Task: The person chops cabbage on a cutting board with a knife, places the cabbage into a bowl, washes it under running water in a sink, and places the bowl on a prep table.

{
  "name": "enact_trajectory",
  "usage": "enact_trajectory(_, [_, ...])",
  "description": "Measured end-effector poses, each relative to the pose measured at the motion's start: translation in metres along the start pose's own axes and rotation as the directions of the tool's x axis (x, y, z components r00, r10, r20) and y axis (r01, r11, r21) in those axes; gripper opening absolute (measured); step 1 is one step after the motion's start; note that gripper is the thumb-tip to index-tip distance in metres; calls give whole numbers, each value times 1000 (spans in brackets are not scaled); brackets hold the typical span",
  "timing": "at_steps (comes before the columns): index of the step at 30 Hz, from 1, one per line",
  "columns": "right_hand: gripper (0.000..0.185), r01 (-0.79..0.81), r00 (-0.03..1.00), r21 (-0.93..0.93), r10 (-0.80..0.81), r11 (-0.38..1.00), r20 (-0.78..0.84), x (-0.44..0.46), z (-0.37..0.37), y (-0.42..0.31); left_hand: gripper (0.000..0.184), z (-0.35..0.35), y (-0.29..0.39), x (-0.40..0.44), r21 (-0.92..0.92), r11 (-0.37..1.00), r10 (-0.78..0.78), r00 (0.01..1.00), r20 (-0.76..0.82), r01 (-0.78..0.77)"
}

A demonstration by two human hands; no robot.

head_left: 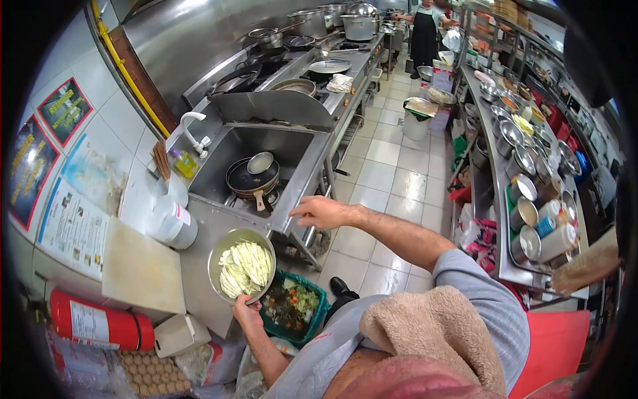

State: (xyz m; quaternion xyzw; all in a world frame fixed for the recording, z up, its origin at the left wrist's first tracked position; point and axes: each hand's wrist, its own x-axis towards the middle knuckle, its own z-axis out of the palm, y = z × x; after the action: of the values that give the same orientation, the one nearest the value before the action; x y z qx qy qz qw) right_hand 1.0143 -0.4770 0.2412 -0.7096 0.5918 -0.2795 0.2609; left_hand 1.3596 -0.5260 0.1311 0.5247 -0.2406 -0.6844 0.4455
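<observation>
My left hand [249, 311] grips the near rim of a metal bowl [211, 265], its fingers partly hidden beneath. Pale green vegetable strips [244, 267] are heaped in the bowl, which is at the counter's edge; I cannot tell whether it rests there. Stretched out over the sink's front edge, my right hand [320, 213] holds nothing, with its fingers apart. Inside the sink [219, 143] sit a dark frying pan [234, 178] and a smaller round pan [260, 163]. Below the bowl stands a green bin [319, 312] of vegetable scraps.
A white faucet [193, 133] rises behind the sink, near a bottle of yellow liquid [185, 163]. A white tub [174, 223] stands on the counter. Beyond are stoves with pots [359, 28]. Shelving with metal bowls [512, 133] lines the right side. Another person [425, 36] stands far down the aisle.
</observation>
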Motion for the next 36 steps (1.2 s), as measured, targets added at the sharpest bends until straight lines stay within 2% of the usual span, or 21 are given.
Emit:
enact_trajectory(3, [37,-16,998,-31,17,999,63,58,-19,39,11,42,2,57,-14,998,54,999,-3,-54])
enact_trajectory(5, [36,-19,996,-18,20,1000,86,96,-32,71,17,69,5,85,-51,999,17,1000,0,-17])
enact_trajectory(7, [34,-34,996,-29,36,999,82,143,-49,108,20,98,6,112,-66,997,44,998,-46,-47])
enact_trajectory(8, [34,-12,1000,14,12,1000,2,167,-51,130,26,111,7,125,-95,994,48,998,-47,-52])
enact_trajectory(9, [36,-35,999,17,34,999,42,191,-60,142,26,122,10,132,-96,994,49,995,-82,-57])
enact_trajectory(10, [37,27,1000,-9,-27,1000,8,217,-61,162,24,132,12,138,-93,995,32,997,-64,-37])
enact_trajectory(11, [36,19,999,61,-17,998,-32,244,-57,183,23,142,13,144,-96,995,17,998,-53,-22])
enact_trajectory(12, [35,-173,984,204,159,964,82,268,-63,182,26,151,12,152,-72,996,41,991,-130,-50])
enact_trajectory(13, [33,-185,983,326,168,927,80,295,-62,194,29,161,11,161,-48,996,62,977,-204,-73])
enact_trajectory(14, [33,-208,977,353,177,912,119,329,-59,218,29,172,12,167,-60,995,66,964,-258,-85])
enact_trajectory(15, [31,-151,989,378,140,913,57,358,-55,233,33,184,18,168,-27,995,92,972,-215,-100])
enact_trajectory(16, [33,-252,967,455,238,854,90,385,-56,235,36,195,21,174,7,993,117,979,-168,-117])
enact_trajectory(20, [44,-275,960,549,259,789,108,502,-41,277,39,223,7,214,-29,983,170,953,-249,-183])
enact_trajectory(23, [51,-298,954,566,254,769,158,587,-35,297,37,261,14,227,-25,982,165,913,-373,-188])
enact_trajectory(25, [64,-291,955,590,264,754,134,633,-27,306,37,267,5,246,-9,983,164,891,-424,-185])
enact_trajectory(27, [65,-301,949,641,290,707,125,669,-20,303,37,274,1,263,-55,979,157,903,-400,-195])
enact_trajectory(28, [65,-298,951,647,279,702,135,681,-15,303,37,282,2,269,-17,985,146,887,-438,-170])
enact_trajectory(30, [63,-421,907,737,243,528,344,702,-12,305,39,290,-3,282,-27,988,122,880,-460,-151])
enact_trajectory(31, [55,-445,895,770,261,457,362,714,-2,309,40,300,2,290,-40,991,93,877,-472,-126])
enact_trajectory(34, [46,-458,888,772,182,440,423,730,8,325,49,308,1,314,-49,991,90,905,-416,-121])
enact_trajectory(36, [38,-552,824,667,201,501,530,739,17,332,56,309,2,329,-93,993,42,935,-353,-79])
